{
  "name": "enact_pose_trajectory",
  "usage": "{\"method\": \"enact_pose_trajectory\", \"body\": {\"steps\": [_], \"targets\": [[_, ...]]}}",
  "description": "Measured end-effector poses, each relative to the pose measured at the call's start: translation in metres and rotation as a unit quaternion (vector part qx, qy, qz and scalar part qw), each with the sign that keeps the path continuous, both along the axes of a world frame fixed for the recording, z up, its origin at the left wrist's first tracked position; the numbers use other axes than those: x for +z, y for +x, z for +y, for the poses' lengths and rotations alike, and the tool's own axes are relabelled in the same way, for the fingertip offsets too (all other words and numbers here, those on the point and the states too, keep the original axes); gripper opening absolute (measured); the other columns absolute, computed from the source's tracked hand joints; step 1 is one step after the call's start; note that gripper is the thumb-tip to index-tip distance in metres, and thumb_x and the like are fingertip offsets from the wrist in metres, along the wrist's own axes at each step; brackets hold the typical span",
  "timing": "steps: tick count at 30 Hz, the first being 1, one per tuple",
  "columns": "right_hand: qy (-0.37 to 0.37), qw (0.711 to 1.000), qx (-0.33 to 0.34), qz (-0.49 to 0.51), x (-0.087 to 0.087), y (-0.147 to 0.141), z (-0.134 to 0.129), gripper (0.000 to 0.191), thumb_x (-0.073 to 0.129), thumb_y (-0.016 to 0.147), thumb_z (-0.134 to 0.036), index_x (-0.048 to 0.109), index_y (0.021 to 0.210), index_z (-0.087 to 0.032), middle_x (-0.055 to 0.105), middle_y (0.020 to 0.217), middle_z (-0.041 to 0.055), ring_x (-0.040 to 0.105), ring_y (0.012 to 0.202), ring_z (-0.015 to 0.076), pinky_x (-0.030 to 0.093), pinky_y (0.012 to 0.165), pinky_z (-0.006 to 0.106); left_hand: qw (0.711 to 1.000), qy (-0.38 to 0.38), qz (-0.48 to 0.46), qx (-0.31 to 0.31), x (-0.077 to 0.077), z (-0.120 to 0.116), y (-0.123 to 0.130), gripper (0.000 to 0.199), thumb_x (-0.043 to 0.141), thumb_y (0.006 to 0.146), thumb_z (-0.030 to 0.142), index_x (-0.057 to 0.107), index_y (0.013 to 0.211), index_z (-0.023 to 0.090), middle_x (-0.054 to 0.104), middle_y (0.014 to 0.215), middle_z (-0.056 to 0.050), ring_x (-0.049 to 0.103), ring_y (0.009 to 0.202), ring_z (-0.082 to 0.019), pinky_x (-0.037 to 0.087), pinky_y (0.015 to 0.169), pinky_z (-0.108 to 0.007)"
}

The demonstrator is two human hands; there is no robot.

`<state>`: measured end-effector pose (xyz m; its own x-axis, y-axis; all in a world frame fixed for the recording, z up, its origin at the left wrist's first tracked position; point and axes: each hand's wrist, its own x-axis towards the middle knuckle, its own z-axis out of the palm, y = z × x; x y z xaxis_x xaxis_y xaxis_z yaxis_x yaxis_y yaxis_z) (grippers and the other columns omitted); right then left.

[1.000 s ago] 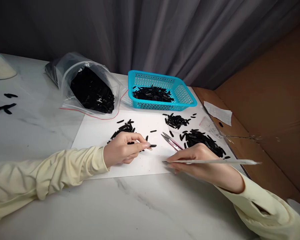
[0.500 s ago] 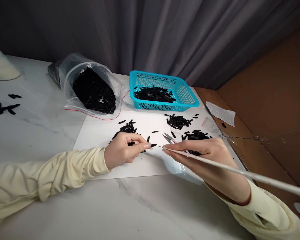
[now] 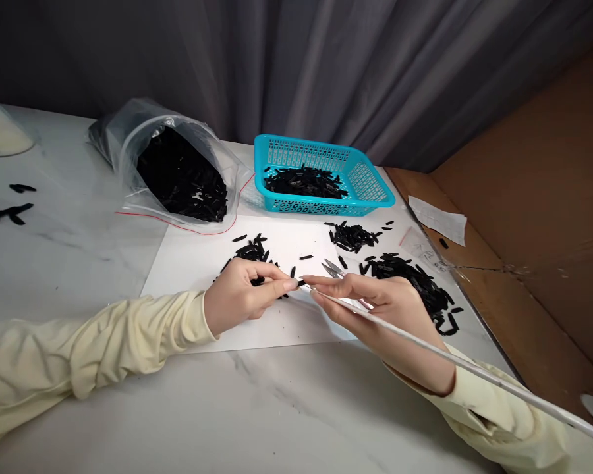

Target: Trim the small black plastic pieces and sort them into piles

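My left hand pinches a small black strip between thumb and forefinger, over a white sheet. Opposite it, my right hand is closed on a long, thin white rod, which runs back past the wrist to the lower right. The rod's fine tip is at the black strip; whether it has gone in, I cannot tell. Behind my right fingers lie scissors, partly hidden. One pile of black strips lies behind my left hand, and another pile is beside my right.
An open zip bag full of black strips lies at the back left. A blue basket beside it holds more. A smaller pile sits before the basket. At right are a paper slip and a cardboard wall.
My right hand has moved left with the white rod, bringing its tip up to the black strip. My left hand has hardly moved. More of the right-hand pile shows.
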<state>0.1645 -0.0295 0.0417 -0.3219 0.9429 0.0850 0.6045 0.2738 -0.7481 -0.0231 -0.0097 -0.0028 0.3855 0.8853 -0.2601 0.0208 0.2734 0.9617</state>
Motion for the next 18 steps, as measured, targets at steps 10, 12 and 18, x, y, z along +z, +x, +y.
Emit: {"method": "enact_pose_trajectory", "body": {"steps": [10,12,18], "targets": [[0.01,1.0,0.006,-0.006,-0.001,-0.003,-0.001,0.019,0.057,0.078,-0.019,0.058,0.06,-0.017,0.07,0.094,0.006,0.069,0.068,0.018,0.053,0.052,0.022,1.0,0.008,0.001,-0.001,0.001,0.0,0.0,0.019,0.06,0.075,0.027,0.061,0.065,0.011,0.03,0.039,0.009,0.024,0.033,-0.002,0.017,0.032,-0.017],[0.036,0.999,0.012,-0.008,-0.005,-0.004,-0.003,0.015,0.057,0.078,-0.016,0.058,0.063,-0.017,0.071,0.092,0.0052,0.069,0.07,0.0173,0.054,0.055,0.022,1.0,0.012,0.006,-0.001,0.0,0.0,0.0,0.019,0.059,0.075,0.028,0.061,0.065,0.012,0.03,0.039,0.009,0.024,0.034,-0.002,0.018,0.033,-0.017],[0.222,0.97,0.092,-0.047,-0.023,-0.009,-0.007,0.014,0.046,0.084,-0.008,0.053,0.076,-0.017,0.068,0.094,0.0082,0.066,0.085,0.0156,0.054,0.08,0.027,1.0,-0.025,-0.003,0.004,0.001,-0.001,0.004,0.02,0.057,0.077,0.027,0.059,0.064,0.011,0.029,0.039,0.008,0.023,0.034,-0.002,0.017,0.033,-0.016]]}}
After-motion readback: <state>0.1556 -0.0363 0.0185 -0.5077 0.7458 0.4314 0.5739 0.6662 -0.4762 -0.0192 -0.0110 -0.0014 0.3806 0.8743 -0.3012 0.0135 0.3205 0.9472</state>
